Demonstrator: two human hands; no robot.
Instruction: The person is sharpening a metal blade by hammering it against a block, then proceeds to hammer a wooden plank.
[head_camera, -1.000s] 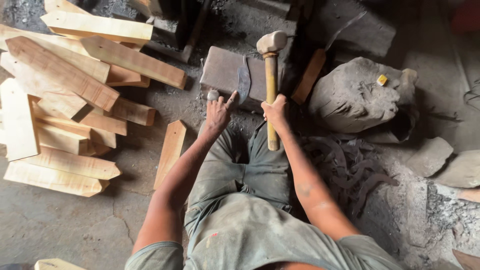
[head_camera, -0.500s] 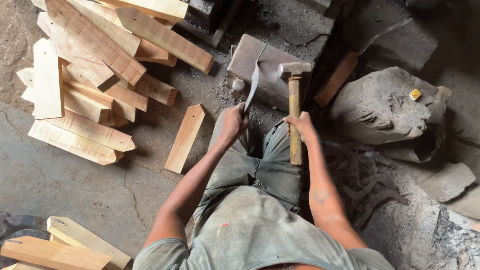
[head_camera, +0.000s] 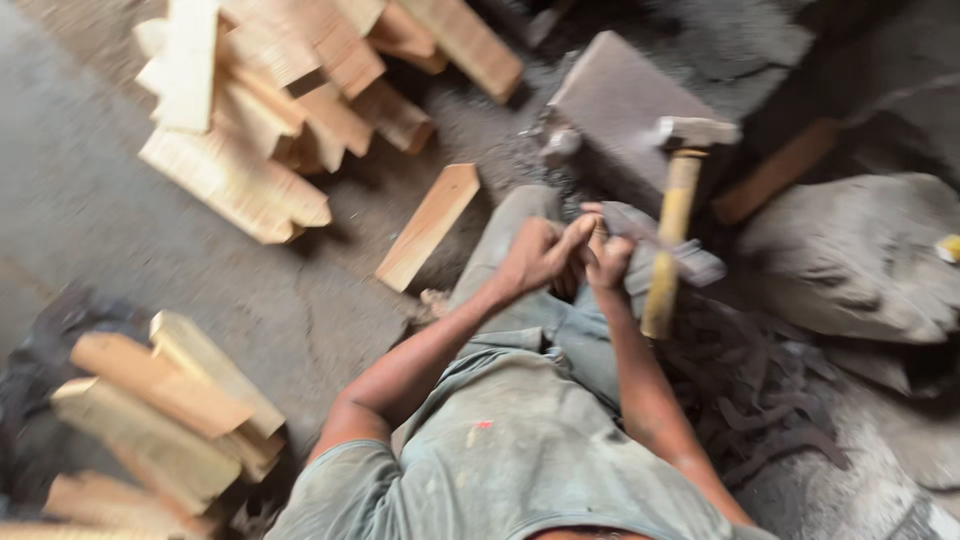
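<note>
Meeting above the knees, the two hands sit close together. The left hand (head_camera: 535, 255) is curled tight, though blur hides whether it holds anything. The right hand (head_camera: 607, 262) is closed on a flat grey blade (head_camera: 665, 248) that points right, crossing the hammer (head_camera: 672, 225); what supports the hammer cannot be told. Its wooden handle stands nearly upright, head over the near edge of a grey block (head_camera: 615, 105). A loose plank (head_camera: 428, 226) lies just left of the knee, with open floor (head_camera: 90, 215) beyond it. Cut wood (head_camera: 265, 110) is piled at upper left, more wood (head_camera: 160, 415) at lower left. A rock (head_camera: 850, 260) crowds the right side.
</note>
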